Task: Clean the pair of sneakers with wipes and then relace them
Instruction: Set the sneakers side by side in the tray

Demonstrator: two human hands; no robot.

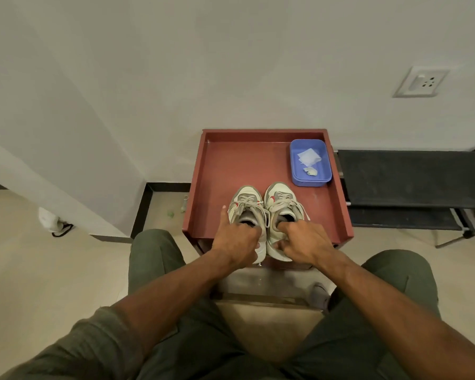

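On the red table (231,171) I'm gripping both sneakers at the heel openings: left hand (235,237) clamped on left sneaker (244,204), right hand (303,239) on right sneaker (281,200). Laces threaded, looks like positioning; next probably reaching for wipes (309,156) in blue tray (296,174).

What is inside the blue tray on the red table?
The blue tray holds a flat white wipe and a small crumpled wipe. Anything lying under the flat wipe is covered and cannot be seen.
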